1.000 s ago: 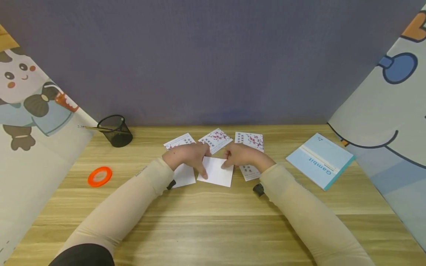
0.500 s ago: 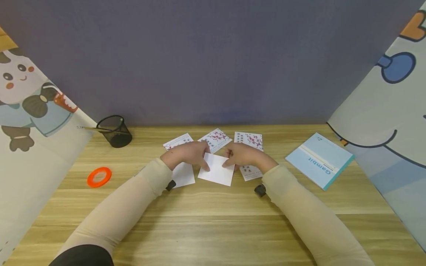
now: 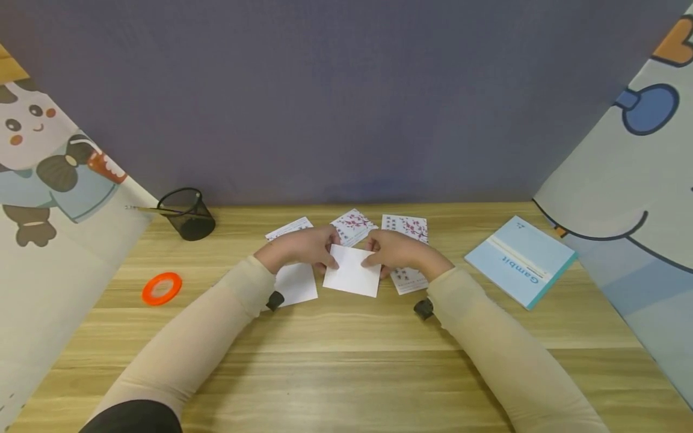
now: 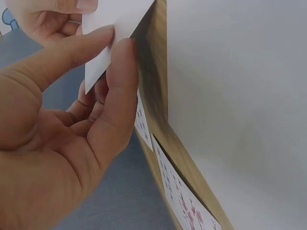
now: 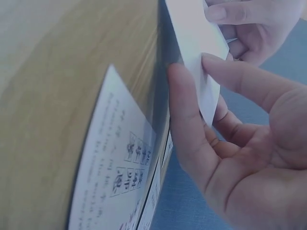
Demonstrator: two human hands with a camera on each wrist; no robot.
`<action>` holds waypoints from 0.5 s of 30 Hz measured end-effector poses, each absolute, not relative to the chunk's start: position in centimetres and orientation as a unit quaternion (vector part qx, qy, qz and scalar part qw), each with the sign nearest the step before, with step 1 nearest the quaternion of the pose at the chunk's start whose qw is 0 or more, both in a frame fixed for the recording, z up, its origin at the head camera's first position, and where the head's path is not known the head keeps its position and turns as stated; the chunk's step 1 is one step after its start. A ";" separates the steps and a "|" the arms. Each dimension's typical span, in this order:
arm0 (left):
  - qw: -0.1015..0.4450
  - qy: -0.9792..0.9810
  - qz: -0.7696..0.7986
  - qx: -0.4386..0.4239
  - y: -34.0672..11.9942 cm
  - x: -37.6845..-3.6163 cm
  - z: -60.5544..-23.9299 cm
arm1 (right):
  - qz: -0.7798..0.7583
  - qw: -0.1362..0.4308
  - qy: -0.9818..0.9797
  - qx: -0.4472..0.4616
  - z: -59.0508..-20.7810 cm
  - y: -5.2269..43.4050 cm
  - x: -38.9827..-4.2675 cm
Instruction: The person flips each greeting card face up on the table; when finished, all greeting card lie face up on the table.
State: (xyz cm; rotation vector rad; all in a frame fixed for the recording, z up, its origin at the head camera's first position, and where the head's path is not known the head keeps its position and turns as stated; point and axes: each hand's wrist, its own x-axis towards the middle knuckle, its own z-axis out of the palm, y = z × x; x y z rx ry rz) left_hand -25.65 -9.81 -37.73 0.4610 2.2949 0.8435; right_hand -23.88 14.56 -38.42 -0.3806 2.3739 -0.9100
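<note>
Two hands on one white card (image 3: 353, 278), centre of the tabletop (image 3: 346, 361), near edge tipped up toward me. Head view: my left hand (image 3: 300, 248) pinches its far-left corner, my right hand (image 3: 397, 251) the far-right one. Blossom-print cards lie flat just beyond and to either side: one far-centre (image 3: 354, 221), one at right (image 3: 407, 227) partly under my right hand, plus a plain white card (image 3: 295, 282) at left. Farther off: blue booklet (image 3: 521, 260) at right, orange tape ring (image 3: 162, 287) and mesh pen cup (image 3: 188, 213) at left.

Left wrist view: thumb on top, index fingers (image 4: 120, 72) under, curled round the card's corner (image 4: 108, 28); firm pinch, other hand visible at the far edge. Printed cards (image 4: 182, 196) stay on the wood below.

Right wrist view: same grip mirrored, thumb (image 5: 240, 76) over the card (image 5: 196, 33), index under it. Printed card (image 5: 115, 163) lies flat beside, not touching my fingers.

To do this well, imo: keep both pinches at the corners only, equal pressure so it won't bow or crease; lift level, w/o dragging the near edge across the neighbouring cards; don't let the sleeves brush the flat ones.
</note>
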 end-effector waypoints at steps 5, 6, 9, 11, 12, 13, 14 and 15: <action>0.313 0.871 0.331 0.183 -10.1 -25.7 -37.4 | -0.351 0.272 0.885 -0.141 -38.2 14.5 -24.1; 0.310 0.872 0.330 0.185 -10.1 -25.7 -37.2 | -0.353 0.269 0.885 -0.139 -38.2 14.5 -24.1; 0.302 0.875 0.326 0.191 -10.2 -25.7 -37.0 | -0.360 0.265 0.885 -0.130 -38.2 14.5 -24.2; 0.298 0.876 0.327 0.192 -10.2 -25.7 -36.9 | -0.367 0.265 0.883 -0.123 -38.2 14.5 -24.3; 0.296 0.876 0.328 0.192 -10.2 -25.8 -36.8 | -0.371 0.265 0.882 -0.121 -38.2 14.5 -24.3; 0.295 0.876 0.329 0.191 -10.2 -25.8 -36.7 | -0.374 0.265 0.881 -0.121 -38.1 14.4 -24.3; 0.293 0.876 0.331 0.190 -10.2 -25.8 -36.6 | -0.376 0.264 0.880 -0.121 -38.1 14.4 -24.3; 0.292 0.876 0.334 0.188 -10.2 -25.8 -36.5 | -0.378 0.263 0.879 -0.122 -38.1 14.4 -24.3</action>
